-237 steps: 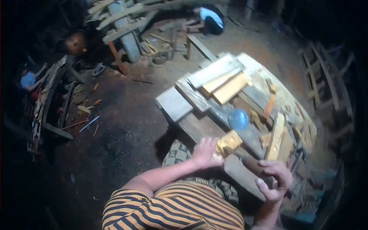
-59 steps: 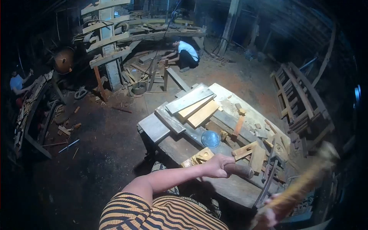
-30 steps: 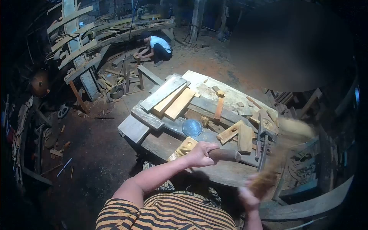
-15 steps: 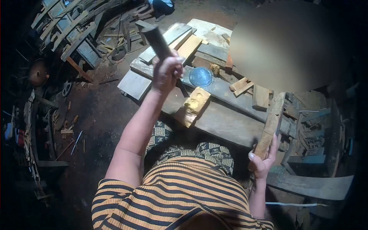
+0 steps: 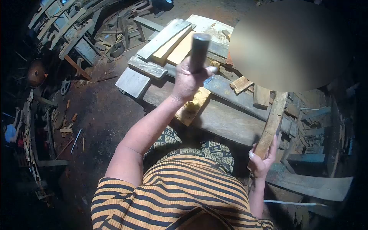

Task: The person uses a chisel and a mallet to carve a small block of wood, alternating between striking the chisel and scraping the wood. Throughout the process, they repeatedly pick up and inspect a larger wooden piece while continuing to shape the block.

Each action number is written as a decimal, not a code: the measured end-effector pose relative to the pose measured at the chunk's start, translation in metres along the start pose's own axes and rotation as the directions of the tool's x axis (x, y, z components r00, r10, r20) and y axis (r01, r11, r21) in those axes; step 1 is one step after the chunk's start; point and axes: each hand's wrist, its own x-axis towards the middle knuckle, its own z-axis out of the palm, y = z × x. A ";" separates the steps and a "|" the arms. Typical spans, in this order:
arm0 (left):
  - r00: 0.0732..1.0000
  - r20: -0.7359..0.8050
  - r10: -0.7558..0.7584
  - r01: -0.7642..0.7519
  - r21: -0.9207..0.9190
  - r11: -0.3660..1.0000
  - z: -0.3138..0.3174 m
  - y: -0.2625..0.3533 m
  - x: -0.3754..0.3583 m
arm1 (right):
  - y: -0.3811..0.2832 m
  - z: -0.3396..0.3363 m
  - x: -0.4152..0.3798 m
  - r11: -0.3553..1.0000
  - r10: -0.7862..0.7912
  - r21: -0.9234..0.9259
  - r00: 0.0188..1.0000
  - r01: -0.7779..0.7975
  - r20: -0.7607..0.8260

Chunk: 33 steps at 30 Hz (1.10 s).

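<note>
The left hand (image 5: 186, 82) is raised above the workbench (image 5: 226, 122), with its fingers closed tight around a dark round handle (image 5: 199, 51) that points up and away from the person. Directly beneath this hand a yellowish carved block (image 5: 193, 107) lies flat on the near part of the workbench, partly hidden by the wrist. The right hand (image 5: 262, 161) is low at the near right edge of the workbench, and its fingers are wrapped around the lower end of a long rough wooden stick (image 5: 271, 124). The stick stands tilted, rising from the hand toward the far right and ending below a blurred patch in the view. What tool head either item carries cannot be told.

On the far half of the workbench several planks (image 5: 165, 36) lie stacked at an angle, grey ones beside pale yellow ones. Short offcuts (image 5: 261, 96) lie near the stick. To the left, on the dirt floor (image 5: 99, 111), there are scraps of wood and curved timber pieces (image 5: 69, 27)
</note>
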 end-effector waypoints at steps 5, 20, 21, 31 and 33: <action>0.982 0.159 -0.101 0.083 0.118 0.990 0.023 -0.009 -0.005 | 0.001 -0.002 0.002 0.999 0.034 0.021 0.999 -0.034 -0.011; 0.902 0.432 0.004 -0.268 0.553 0.789 0.049 -0.046 -0.018 | -0.033 -0.033 0.014 0.931 -0.364 -0.068 0.921 0.358 -0.142; 0.899 0.437 -0.034 -0.241 0.558 0.794 0.048 -0.045 -0.016 | -0.041 -0.035 0.020 0.889 -0.455 -0.012 0.882 0.457 -0.124; 0.885 0.462 0.067 -0.308 0.470 0.827 0.050 -0.045 -0.024 | -0.065 -0.014 0.029 0.948 -0.292 -0.126 0.956 0.291 0.012; 0.874 0.486 -0.012 -0.277 0.517 0.810 0.048 -0.044 -0.025 | -0.029 -0.076 0.033 0.888 -0.328 0.350 0.944 0.297 0.031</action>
